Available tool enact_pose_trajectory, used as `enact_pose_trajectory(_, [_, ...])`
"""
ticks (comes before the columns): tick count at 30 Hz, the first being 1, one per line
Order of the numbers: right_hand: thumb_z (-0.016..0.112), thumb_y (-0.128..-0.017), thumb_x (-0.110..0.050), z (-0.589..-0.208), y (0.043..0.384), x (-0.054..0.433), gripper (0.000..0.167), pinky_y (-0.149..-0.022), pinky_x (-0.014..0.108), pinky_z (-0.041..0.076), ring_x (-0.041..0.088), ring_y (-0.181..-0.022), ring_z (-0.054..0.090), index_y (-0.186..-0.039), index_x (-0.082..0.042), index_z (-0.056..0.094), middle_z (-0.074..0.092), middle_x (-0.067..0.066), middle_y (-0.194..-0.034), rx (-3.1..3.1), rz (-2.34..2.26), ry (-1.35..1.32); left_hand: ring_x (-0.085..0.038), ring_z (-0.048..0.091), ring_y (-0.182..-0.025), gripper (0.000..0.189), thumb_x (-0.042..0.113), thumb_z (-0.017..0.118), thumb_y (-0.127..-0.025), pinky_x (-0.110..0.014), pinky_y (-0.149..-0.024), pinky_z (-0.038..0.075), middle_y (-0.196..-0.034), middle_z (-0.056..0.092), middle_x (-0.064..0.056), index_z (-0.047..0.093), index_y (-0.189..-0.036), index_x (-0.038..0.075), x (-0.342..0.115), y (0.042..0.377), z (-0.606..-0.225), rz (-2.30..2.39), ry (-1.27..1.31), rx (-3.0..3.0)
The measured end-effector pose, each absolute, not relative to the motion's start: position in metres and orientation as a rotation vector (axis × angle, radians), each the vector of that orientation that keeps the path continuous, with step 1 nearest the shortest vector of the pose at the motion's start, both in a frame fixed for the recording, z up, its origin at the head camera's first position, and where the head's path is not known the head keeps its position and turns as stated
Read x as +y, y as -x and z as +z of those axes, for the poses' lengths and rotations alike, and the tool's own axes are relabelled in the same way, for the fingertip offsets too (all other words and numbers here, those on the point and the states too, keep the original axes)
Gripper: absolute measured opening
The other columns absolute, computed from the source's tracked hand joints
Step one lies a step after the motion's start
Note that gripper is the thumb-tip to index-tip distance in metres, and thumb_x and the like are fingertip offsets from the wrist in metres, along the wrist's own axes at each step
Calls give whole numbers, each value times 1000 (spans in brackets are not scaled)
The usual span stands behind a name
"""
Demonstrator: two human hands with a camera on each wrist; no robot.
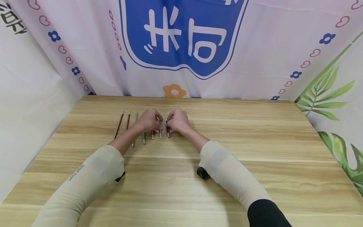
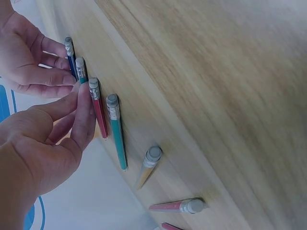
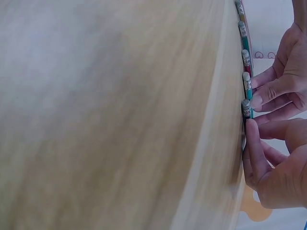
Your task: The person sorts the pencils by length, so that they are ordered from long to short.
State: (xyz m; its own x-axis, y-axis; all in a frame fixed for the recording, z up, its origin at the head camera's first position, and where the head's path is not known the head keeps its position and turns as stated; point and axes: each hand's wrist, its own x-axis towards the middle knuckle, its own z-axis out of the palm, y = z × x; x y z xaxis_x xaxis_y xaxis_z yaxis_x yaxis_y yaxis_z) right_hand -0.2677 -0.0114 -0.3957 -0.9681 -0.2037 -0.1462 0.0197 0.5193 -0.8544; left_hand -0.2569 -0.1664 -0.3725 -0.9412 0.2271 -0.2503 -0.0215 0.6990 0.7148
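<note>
Several pencils with metal ferrules and grey erasers lie side by side on the wooden table, eraser ends toward the person. My left hand (image 1: 148, 120) pinches a teal pencil (image 2: 81, 69) between thumb and fingers. Close beside it, my right hand (image 1: 179, 121) holds a dark pencil (image 1: 168, 131) at the right end of the row; its eraser end shows past the fingertips. Left of the teal one lie a red pencil (image 2: 99, 111), a green pencil (image 2: 117, 136) and a yellow pencil (image 2: 147, 167). Two more reddish pencils (image 1: 118, 125) lie farther left, partly behind the left forearm.
The wooden table (image 1: 255, 135) ends at a printed cloth backdrop (image 1: 269, 63) just beyond the pencils. White cloth with leaf prints hangs on the right side. Both forearms wear pale sleeves (image 1: 99, 167), with a black device (image 1: 202, 172) under the right wrist.
</note>
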Motion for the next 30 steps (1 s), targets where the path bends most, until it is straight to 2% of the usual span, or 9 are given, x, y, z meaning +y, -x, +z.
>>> enact_pose_trajectory(10, [72,-88,6,-392,263,-1,15,-54,28,65,21,-57,70,-103,4,72,72,16,-88,2486,-1487,167,-17,68,-60,33,-17,69,-89,-29,-63,67,-85,65,-17,64,-121,-17,-166,257,-373,1110,-160,2576])
enact_pose_trajectory(18, [72,-91,1,-382,256,35,25,-61,33,67,29,-66,72,-116,7,69,73,16,-93,2506,-1466,237,-20,70,-72,32,-16,64,-94,-30,-69,67,-98,62,-23,60,-126,-17,-169,256,-374,1190,-123,2512])
enact_pose_trajectory(21, [72,-92,-1,-380,254,55,24,-61,35,67,30,-67,71,-115,7,69,72,16,-94,2537,-1455,276,-20,68,-70,34,-13,66,-94,-31,-69,67,-97,61,-22,59,-127,-16,-172,253,-371,1194,-123,2527])
enact_pose_trajectory(25, [72,-91,-3,-380,252,84,19,-58,30,65,29,-68,70,-108,6,73,72,14,-91,2630,-1402,348,-22,67,-68,31,-10,66,-95,-32,-68,67,-94,64,-22,61,-124,-16,-179,246,-367,1130,-170,2615])
enact_pose_trajectory(28, [72,-91,-5,-381,249,109,14,-63,25,61,24,-73,68,-101,5,75,73,14,-88,2731,-1307,441,-22,66,-72,27,-5,66,-95,-29,-66,64,-94,67,-22,64,-120,-16,-188,241,-366,1027,-277,2731])
enact_pose_trajectory(30, [73,-93,-7,-382,246,126,14,-69,27,59,22,-77,67,-100,4,76,74,14,-89,2792,-1229,518,-24,65,-75,26,-2,68,-95,-29,-66,61,-94,69,-22,66,-117,-15,-194,236,-366,949,-342,2821])
